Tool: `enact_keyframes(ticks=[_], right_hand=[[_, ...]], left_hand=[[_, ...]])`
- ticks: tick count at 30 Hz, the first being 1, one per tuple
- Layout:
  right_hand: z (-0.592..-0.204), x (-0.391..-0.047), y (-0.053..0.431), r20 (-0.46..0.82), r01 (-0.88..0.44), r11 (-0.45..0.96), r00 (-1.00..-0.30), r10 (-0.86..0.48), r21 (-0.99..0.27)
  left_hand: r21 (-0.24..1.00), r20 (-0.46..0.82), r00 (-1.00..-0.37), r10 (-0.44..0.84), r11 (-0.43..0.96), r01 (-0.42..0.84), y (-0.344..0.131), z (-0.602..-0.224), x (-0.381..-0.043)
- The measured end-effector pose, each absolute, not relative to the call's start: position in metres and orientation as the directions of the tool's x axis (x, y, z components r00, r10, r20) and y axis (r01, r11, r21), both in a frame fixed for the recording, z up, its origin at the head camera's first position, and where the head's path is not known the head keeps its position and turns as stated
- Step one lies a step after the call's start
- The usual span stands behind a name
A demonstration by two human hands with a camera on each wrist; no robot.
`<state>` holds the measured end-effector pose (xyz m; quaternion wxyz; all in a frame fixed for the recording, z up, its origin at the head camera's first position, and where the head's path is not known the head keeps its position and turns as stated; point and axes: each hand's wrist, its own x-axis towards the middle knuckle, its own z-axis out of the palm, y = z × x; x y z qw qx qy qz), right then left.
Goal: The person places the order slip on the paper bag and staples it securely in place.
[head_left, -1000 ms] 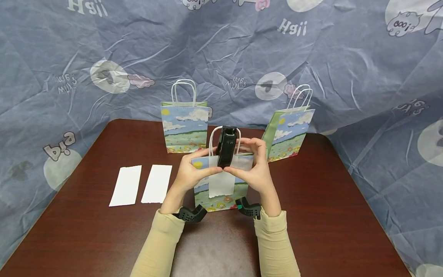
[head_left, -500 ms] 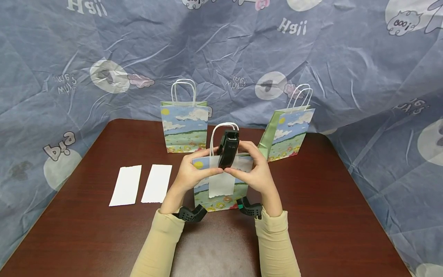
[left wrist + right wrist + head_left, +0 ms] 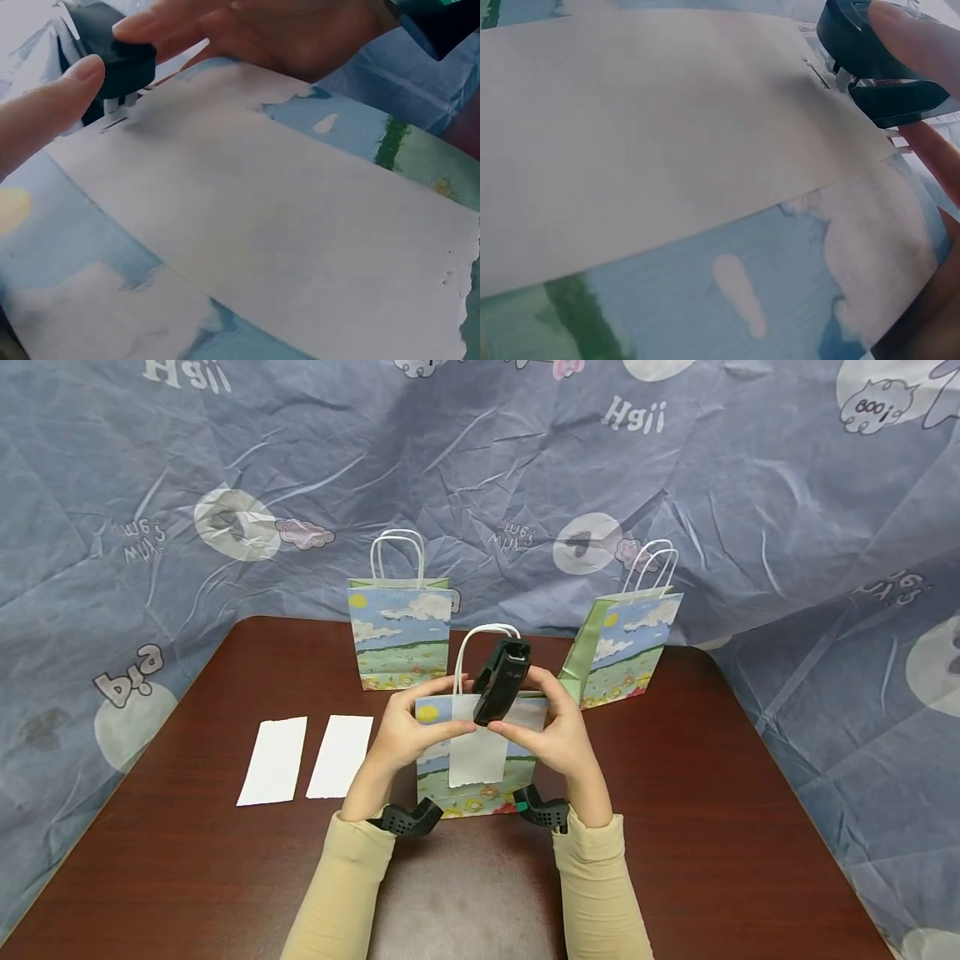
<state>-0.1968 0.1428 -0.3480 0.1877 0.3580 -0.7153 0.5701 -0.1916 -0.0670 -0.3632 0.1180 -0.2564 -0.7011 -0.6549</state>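
A black stapler [image 3: 502, 681] stands tilted to the right at the top edge of the front paper bag [image 3: 438, 793]. My left hand [image 3: 401, 727] holds it with the thumb at its head, other fingers behind the bag. My right hand [image 3: 555, 735] grips it too, its thumb on the stapler's top in the right wrist view. The stapler's jaws are apart at the edge of a white paper strip [image 3: 478, 764], which lies upright against the bag's front. A small metal staple [image 3: 817, 73] shows in the strip near the jaws. A white handle [image 3: 459, 660] rises behind.
Two blank white paper strips, one outer [image 3: 272, 762] and one inner [image 3: 340, 757], lie at left on the brown table [image 3: 697, 827]. Two matching bags stand behind, one at back left [image 3: 399, 639] and one at back right [image 3: 630, 652]. A printed cloth [image 3: 480, 468] hangs beyond.
The stapler has swung its upper end to the right, tilting from near upright. The right fingers have drawn in behind it. The bag has shifted very slightly left.
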Motion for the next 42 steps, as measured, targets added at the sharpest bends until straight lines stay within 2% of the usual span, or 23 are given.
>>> enact_keyframes(ticks=[9, 19, 26, 29, 37, 42], right_hand=[[-0.358, -0.205, 0.147, 0.694, -0.727, 0.027, -0.665, -0.276, -0.686], [-0.359, -0.212, 0.149, 0.778, -0.766, -0.161, -0.583, -0.235, -0.623], [-0.359, -0.214, 0.154, 0.785, -0.719, -0.316, -0.574, -0.232, -0.619], [-0.360, -0.215, 0.157, 0.777, -0.712, -0.314, -0.589, -0.221, -0.629], [-0.361, -0.213, 0.165, 0.737, -0.713, -0.191, -0.664, -0.124, -0.675], [-0.363, -0.214, 0.171, 0.731, -0.701, -0.223, -0.674, -0.105, -0.678]], left_hand=[[0.842, 0.536, -0.821, 0.197, -0.048, 0.538, -0.077, -0.370, -0.198], [0.876, 0.482, -0.855, 0.192, -0.121, 0.467, -0.082, -0.385, -0.209], [0.878, 0.473, -0.867, 0.157, -0.164, 0.449, -0.083, -0.396, -0.219], [0.873, 0.483, -0.867, 0.120, -0.134, 0.468, -0.082, -0.395, -0.218], [0.866, 0.494, -0.869, -0.013, -0.076, 0.494, -0.078, -0.374, -0.206], [0.861, 0.500, -0.864, -0.061, -0.080, 0.503, -0.078, -0.370, -0.204]])
